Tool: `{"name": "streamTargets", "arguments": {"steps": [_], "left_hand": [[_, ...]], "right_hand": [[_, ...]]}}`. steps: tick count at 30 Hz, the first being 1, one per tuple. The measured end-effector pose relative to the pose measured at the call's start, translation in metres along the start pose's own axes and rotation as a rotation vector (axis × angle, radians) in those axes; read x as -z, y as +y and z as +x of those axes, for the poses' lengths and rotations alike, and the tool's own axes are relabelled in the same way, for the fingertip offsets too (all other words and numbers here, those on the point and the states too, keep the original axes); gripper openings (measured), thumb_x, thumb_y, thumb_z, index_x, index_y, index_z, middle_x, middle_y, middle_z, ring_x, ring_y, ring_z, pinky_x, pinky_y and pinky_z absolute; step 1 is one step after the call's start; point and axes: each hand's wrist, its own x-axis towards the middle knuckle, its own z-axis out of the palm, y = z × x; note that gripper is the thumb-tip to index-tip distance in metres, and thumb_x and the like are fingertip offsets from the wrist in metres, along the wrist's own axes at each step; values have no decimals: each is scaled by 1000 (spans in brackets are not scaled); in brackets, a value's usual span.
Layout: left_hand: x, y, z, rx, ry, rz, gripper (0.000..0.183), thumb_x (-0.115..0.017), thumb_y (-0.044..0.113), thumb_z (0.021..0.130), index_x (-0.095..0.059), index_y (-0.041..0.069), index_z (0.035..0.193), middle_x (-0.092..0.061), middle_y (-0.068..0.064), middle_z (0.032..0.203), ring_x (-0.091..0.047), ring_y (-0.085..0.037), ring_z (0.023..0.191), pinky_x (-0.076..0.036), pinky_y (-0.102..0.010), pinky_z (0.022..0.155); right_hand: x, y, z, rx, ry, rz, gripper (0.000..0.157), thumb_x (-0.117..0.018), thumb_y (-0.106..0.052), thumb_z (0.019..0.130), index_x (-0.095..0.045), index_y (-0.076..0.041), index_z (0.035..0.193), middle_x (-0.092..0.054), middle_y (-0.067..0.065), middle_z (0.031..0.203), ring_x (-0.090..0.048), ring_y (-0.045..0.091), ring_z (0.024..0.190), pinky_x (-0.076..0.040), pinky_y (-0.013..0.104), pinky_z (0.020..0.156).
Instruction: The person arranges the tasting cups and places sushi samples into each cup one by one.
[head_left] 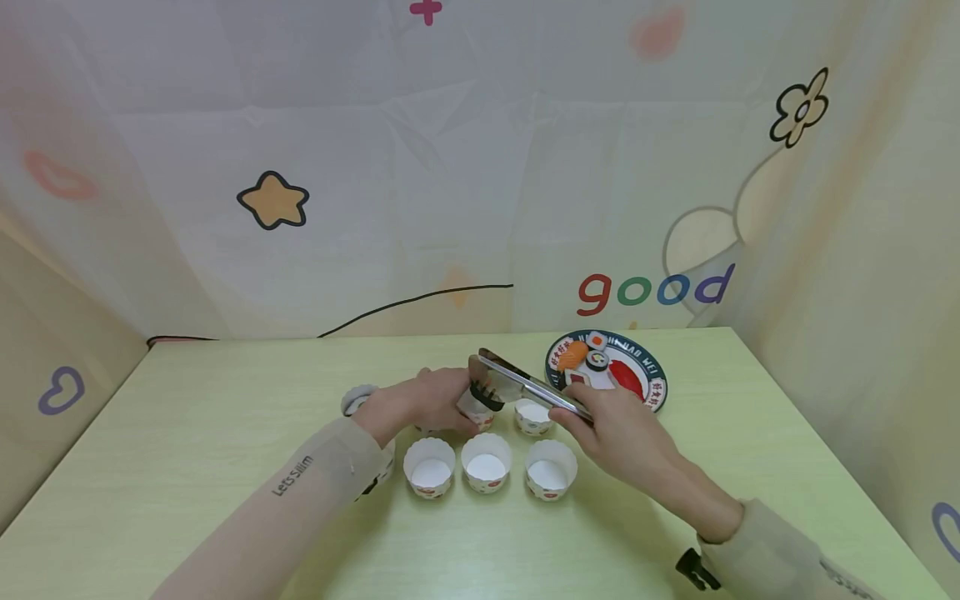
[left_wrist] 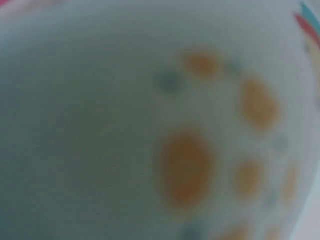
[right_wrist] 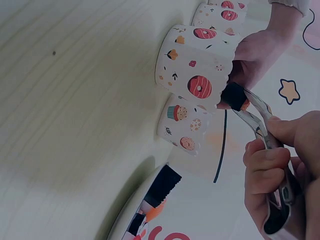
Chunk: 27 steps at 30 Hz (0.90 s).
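Note:
My right hand (head_left: 622, 429) grips metal tongs (head_left: 536, 390), which slant up and left over the paper cups. Between the tong tips is a black-wrapped toy sushi piece (right_wrist: 233, 96) with a bit of orange, at the mouth of a cup. My left hand (head_left: 438, 400) holds a white paper cup (head_left: 480, 417) in the back row, its thumb on the near side. A printed cup wall (left_wrist: 187, 167) fills the left wrist view, blurred. Three white cups (head_left: 486, 462) stand in front, and another (head_left: 534, 417) stands right of the held one.
A round plate (head_left: 658, 390) with several toy sushi pieces stands at the back right, behind my right hand. My left sleeve (head_left: 330, 467) partly covers another cup at the left. A printed curtain (head_left: 420, 208) hangs behind the pale wooden table (head_left: 247, 417).

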Motion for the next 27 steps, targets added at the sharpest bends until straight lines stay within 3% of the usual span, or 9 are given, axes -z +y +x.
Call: {"name": "streamTargets", "arguments": {"steps": [16, 27], "left_hand": [[-1, -4, 1, -12, 28, -46, 50, -86, 29, 87, -56, 17, 125, -66, -4, 124, -58, -22, 114, -35, -56, 95], [-2, -2, -1, -13, 33, -58, 54, -84, 31, 88, -55, 16, 131, -64, -4, 128, -58, -22, 115, -36, -56, 97]], "right_hand": [[-7, 0, 3, -16, 10, 10, 19, -73, -28, 98, -67, -10, 98, -45, -6, 62, -44, 11, 55, -36, 27, 52], [-11, 4, 4, 10, 44, -8, 20, -72, -28, 98, -66, -10, 95, -44, -7, 61, -43, 10, 54, -35, 27, 52]]}}
